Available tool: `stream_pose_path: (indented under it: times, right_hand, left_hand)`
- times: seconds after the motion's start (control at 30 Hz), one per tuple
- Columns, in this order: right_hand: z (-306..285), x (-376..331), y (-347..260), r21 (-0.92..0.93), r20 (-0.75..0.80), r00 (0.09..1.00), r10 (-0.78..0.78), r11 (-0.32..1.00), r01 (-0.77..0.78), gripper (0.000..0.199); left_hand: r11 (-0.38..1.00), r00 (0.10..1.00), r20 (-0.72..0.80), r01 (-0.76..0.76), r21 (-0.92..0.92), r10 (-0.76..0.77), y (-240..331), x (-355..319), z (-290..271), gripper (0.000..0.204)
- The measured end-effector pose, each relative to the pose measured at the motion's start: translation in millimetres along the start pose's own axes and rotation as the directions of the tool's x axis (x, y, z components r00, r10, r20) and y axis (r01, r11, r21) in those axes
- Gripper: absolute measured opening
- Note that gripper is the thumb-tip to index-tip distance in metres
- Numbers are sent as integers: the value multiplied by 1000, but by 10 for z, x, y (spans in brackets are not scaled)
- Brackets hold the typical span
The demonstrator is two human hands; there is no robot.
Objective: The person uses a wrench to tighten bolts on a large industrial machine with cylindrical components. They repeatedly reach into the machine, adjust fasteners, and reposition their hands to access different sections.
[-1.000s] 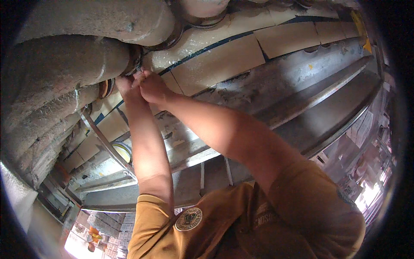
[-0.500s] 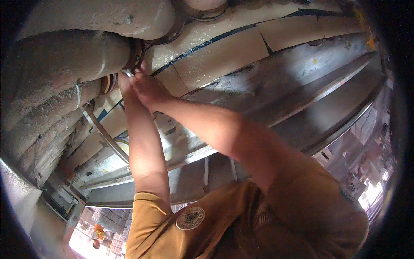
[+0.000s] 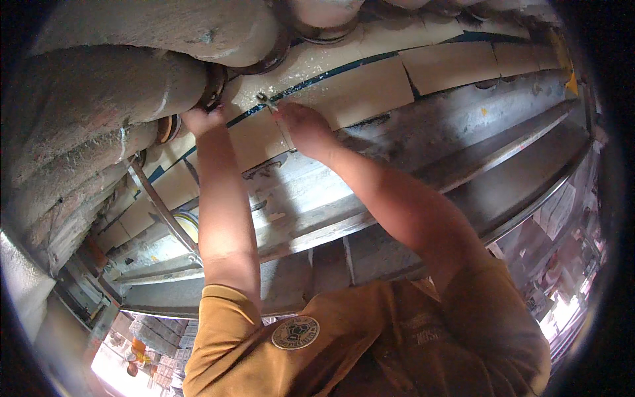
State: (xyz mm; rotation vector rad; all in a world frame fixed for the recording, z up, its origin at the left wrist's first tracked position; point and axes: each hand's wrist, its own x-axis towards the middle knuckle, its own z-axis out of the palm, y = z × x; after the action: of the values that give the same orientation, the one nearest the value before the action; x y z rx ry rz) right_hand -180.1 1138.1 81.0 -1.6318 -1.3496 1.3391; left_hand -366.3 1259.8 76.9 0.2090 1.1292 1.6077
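My right hand (image 3: pixel 305 129) is closed round a small open-ended wrench (image 3: pixel 266 101), its jaw sticking out past the fingers over a dark blue strip (image 3: pixel 317 78) between beige panels. To the left, my left hand (image 3: pixel 204 121) is raised to the dark metal collar (image 3: pixel 213 86) at the end of a large dusty grey cylinder (image 3: pixel 112 83). Its fingers are bent and closed against the underside of that collar; what they grip is hidden. The wrench is apart from the collar.
More dusty cylinders with ringed ends (image 3: pixel 324 30) line the top and left. Below the beige panels (image 3: pixel 344 99) runs a long metal ledge (image 3: pixel 410 182). A thin metal bar (image 3: pixel 162 208) slants down left of my left forearm. Far below at lower left, another person (image 3: pixel 139 354) is visible.
My right hand has drawn away from the collar to the right, bringing the wrench with it. My left hand stays at the collar.
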Motion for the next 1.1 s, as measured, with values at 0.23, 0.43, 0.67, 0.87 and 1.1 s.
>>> stream_pose_path:
  times: [0.23,0.43,0.67,0.87,1.1]
  right_hand:
    - [279,167,-431,90,211,972,104,988,-125,36]
    - [674,410,-403,123,47,962,-270,957,263,35]
    - [909,294,-660,103,44,996,-82,992,77,32]
    - [954,336,-758,155,88,993,81,984,-94,35]
    - [1238,366,-630,1,-57,995,-86,996,86,36]
  left_hand:
    - [993,993,25,114,13,-114,128,150,-243,50]
    - [985,999,36,-35,168,29,34,138,-239,43]
    - [727,853,463,-473,497,239,-49,677,-952,47]
    - [808,856,500,-384,447,131,-120,628,-963,49]
    - [741,882,462,-368,562,88,-32,562,-861,56]
